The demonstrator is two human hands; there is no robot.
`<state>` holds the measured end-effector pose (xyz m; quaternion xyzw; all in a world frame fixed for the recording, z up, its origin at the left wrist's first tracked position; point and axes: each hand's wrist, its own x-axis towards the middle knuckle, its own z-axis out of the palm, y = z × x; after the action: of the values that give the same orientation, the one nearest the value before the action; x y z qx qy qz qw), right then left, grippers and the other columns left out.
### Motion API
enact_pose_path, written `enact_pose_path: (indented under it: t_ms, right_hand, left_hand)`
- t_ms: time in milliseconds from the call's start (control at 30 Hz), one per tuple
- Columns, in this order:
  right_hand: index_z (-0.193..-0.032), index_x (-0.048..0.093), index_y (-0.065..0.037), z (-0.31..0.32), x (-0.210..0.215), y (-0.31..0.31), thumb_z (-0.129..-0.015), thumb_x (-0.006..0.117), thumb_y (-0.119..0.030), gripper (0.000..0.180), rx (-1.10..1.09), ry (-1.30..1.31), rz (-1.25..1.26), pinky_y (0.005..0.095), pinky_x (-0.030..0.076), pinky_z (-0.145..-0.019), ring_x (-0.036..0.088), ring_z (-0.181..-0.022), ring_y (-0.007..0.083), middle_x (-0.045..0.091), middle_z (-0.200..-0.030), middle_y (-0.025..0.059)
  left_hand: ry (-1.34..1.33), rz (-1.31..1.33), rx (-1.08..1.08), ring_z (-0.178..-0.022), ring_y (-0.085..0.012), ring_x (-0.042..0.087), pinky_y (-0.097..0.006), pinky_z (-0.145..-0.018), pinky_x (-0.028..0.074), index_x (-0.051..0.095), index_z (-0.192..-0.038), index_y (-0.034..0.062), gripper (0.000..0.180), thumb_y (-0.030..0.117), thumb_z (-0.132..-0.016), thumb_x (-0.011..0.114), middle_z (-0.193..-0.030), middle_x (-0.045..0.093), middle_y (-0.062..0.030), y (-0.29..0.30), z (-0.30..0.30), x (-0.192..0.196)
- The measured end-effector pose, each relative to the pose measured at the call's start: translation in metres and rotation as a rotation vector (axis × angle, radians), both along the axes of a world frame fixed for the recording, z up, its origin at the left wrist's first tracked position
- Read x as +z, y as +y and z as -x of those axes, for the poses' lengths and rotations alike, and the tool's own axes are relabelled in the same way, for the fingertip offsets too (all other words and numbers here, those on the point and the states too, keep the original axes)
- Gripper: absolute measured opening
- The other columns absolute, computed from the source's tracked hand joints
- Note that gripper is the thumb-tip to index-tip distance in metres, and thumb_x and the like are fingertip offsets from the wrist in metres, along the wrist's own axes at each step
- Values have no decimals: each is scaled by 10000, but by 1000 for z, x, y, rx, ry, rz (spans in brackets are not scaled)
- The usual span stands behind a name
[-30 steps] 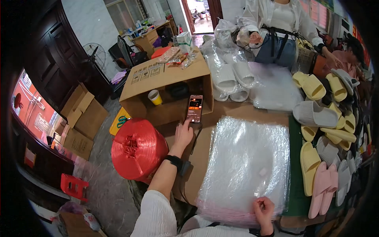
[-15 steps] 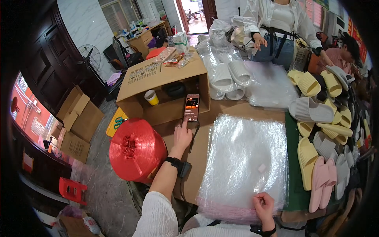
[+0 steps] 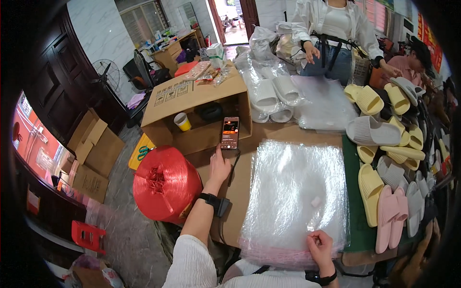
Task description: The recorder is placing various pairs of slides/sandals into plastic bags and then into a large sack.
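Head view: my left hand (image 3: 220, 169) stretches its forefinger toward the lower edge of a lit phone (image 3: 230, 132) at the centre of the frame, gripping nothing, though whether the fingertip touches the glass I cannot tell. My right hand (image 3: 320, 246) sits at lower right of centre, fingers curled and thumb near the forefinger, over the near end of a stack of clear bags (image 3: 295, 187); whether it pinches a sheet is unclear. The stack lies flat, its top bag seemingly unfilled. At upper centre, white slippers (image 3: 264, 93) lie wrapped in clear plastic, which I judge to be the finished portion, beside a second pile of bags (image 3: 324, 108). Along the right side, yellow slippers (image 3: 370, 101), a grey slipper (image 3: 374, 132) and pink slippers (image 3: 390, 216) lie mostly bare, so by my reading much remains unwrapped. A roll of red twine (image 3: 165, 192) stands left of my forearm, near an open cardboard box (image 3: 180, 93). A co-worker (image 3: 336, 24) in white stands at upper right.
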<state>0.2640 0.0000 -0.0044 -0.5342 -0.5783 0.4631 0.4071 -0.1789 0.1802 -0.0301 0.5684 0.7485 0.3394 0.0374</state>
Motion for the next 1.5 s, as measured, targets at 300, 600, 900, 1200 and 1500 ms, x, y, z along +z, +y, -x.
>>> enact_pose_path:
  t_ms: [300,600,900,1200,1500]
  right_hand:
    - [-862,659,3,-5,-6,-3,-864,710,-53,75,4,49,-35,207,361,-530,472,-608,33,588,-693,-15]
    - [-842,656,3,-8,15,-13,-851,706,0,51,-38,55,-59,208,392,-551,495,-633,41,589,-716,8]
    - [-816,647,2,-18,18,-15,-836,709,1,65,-131,53,-112,207,382,-537,502,-619,38,583,-712,4]
    - [-816,617,-1,-28,-8,-13,-824,691,27,79,-195,145,-48,199,398,-563,520,-645,38,583,-729,-2]
    - [-821,617,4,-23,0,-2,-822,691,31,79,-112,56,-52,195,380,-522,500,-620,25,579,-707,-12]
  left_hand:
    - [-6,-139,-95,-1173,-466,496,-518,-1017,401,409,-1408,13,589,83,-840,552,-1245,543,-292,-13,2,-9]
    - [74,-61,77,-1155,-481,508,-510,-994,431,408,-1392,-4,745,263,-786,750,-1209,554,-309,11,-3,14]
    - [129,33,169,-1230,-448,514,-523,-954,501,281,-1460,11,951,378,-748,796,-1336,508,-301,97,8,33]
    - [77,352,358,-1228,-395,533,-490,-1032,457,298,-1459,23,1040,454,-675,829,-1343,527,-262,173,21,28]
    - [270,265,504,-1214,-425,519,-470,-1017,472,332,-1437,11,1033,500,-659,805,-1326,535,-239,183,-4,34]
